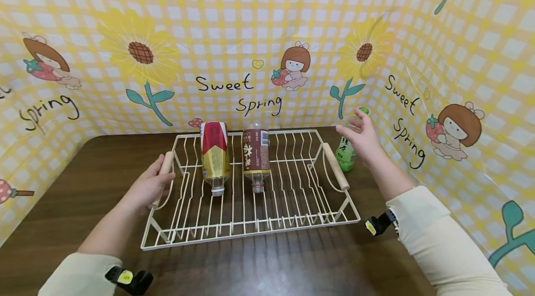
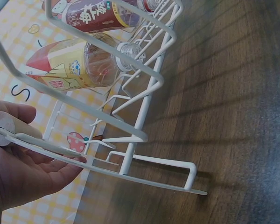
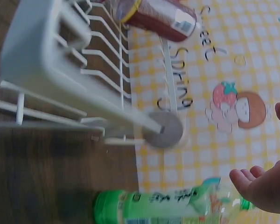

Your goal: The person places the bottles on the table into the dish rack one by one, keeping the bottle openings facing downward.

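Your right hand partly hides the green plastic bottle from the head camera. Your right wrist view blurs the near part of the cream metal wire rack; your left wrist view's top edge crops the clear plastic bottle with a maroon label.

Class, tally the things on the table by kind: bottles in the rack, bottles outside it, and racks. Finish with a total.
Bottles in the rack: 2 (red-and-yellow bottle, maroon bottle)
Bottles outside the rack: 1 (green bottle)
Racks: 1 (white wire rack)
Total: 4
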The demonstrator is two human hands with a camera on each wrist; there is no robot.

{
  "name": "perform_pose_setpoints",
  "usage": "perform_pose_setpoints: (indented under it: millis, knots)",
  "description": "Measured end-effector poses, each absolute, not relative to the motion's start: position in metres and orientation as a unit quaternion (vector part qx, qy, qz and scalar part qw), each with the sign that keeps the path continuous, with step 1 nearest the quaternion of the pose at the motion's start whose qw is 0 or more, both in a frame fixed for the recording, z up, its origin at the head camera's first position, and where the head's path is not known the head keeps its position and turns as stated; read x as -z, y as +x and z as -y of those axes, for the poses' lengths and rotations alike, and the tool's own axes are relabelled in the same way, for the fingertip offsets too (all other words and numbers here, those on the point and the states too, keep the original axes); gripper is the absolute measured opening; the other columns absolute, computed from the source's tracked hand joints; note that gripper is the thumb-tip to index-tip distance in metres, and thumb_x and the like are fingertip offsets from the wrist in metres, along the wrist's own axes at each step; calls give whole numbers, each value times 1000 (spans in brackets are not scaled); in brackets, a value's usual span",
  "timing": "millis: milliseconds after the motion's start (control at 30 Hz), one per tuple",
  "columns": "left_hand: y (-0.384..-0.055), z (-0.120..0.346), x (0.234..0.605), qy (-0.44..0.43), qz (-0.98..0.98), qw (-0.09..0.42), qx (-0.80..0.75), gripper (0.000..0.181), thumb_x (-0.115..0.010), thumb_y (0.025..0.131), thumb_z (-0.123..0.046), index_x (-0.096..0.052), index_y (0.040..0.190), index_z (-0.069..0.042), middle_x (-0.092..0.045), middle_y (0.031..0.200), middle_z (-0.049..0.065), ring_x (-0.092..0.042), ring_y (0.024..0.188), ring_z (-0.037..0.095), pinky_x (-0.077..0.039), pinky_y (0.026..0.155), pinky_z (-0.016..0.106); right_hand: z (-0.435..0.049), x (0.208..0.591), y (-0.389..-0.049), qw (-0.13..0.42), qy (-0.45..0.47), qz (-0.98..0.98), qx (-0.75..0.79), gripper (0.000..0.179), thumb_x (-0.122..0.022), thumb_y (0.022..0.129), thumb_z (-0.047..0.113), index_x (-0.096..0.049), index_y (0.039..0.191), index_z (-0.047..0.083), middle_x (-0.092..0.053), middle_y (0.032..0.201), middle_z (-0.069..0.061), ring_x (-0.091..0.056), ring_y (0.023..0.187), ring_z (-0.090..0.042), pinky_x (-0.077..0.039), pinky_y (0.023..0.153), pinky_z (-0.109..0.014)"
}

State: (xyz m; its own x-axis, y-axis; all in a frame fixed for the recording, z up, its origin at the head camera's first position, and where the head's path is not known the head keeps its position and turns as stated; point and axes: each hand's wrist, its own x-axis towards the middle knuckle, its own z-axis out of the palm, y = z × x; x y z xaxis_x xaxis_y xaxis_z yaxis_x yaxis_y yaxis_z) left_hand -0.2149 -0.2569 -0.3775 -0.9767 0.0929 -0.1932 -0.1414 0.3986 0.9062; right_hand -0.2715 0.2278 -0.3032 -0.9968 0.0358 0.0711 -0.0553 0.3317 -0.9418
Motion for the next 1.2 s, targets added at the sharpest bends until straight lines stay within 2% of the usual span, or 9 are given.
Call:
perform_pose_setpoints:
  millis: [200,333,433,533,700,933,1067,1200]
  knots:
    - [-216,257,378,-11,-831,105,-546,74,-36,104,-16,19,152,-5,15,160,26,-27,136,41,-43,99,48,-245,316,-273,83,-31,812,-577,85,-60,95,25,-3,158,16,-22,158,-23,-28,144,-38,-30,116,-51]
    - [-216,257,378,-10,-834,103,-542,74,-37,104,-16,18,152,-5,13,160,26,-27,136,40,-45,94,42,-252,326,-277,118,-72,808,-573,84,-63,94,28,-9,158,18,-29,153,-20,-35,137,-32,-40,107,-39]
    - [-216,257,378,-10,-834,101,-542,74,-37,104,-16,18,152,-5,14,160,26,-25,137,41,-45,94,42,-257,335,-283,141,-93,804,-571,84,-66,92,28,-14,157,18,-33,150,-19,-39,132,-29,-42,102,-33]
    - [-216,257,378,-11,-829,102,-550,74,-37,104,-15,18,152,-5,15,160,25,-21,141,43,-43,100,50,-261,344,-288,162,-102,804,-563,85,-68,90,25,-16,156,17,-34,149,-20,-39,131,-30,-40,103,-36]
    - [-216,256,380,-16,-814,106,-571,75,-37,104,-14,20,152,-6,18,160,24,-11,145,46,-31,110,63,-264,358,-297,182,-94,805,-556,87,-69,88,18,-15,156,13,-31,150,-24,-36,130,-35,-37,104,-44]
    - [-215,257,381,-16,-815,102,-570,75,-37,104,-14,19,152,-6,16,161,23,-16,143,42,-35,108,58,-267,372,-306,178,-88,820,-537,95,-73,85,16,-11,157,15,-29,155,-23,-35,139,-38,-33,113,-50]
    - [-215,257,380,-18,-817,103,-567,75,-37,104,-15,19,152,-6,13,161,24,-20,141,41,-39,104,53,-269,380,-310,179,-98,828,-523,96,-74,84,17,-11,156,16,-36,151,-23,-38,135,-37,-33,112,-50]
    - [-215,256,379,-21,-818,104,-565,74,-37,104,-14,19,152,-6,14,161,25,-19,142,42,-38,105,55,-269,387,-314,180,-102,823,-529,96,-75,83,14,-12,156,16,-38,150,-23,-41,133,-37,-33,112,-48]
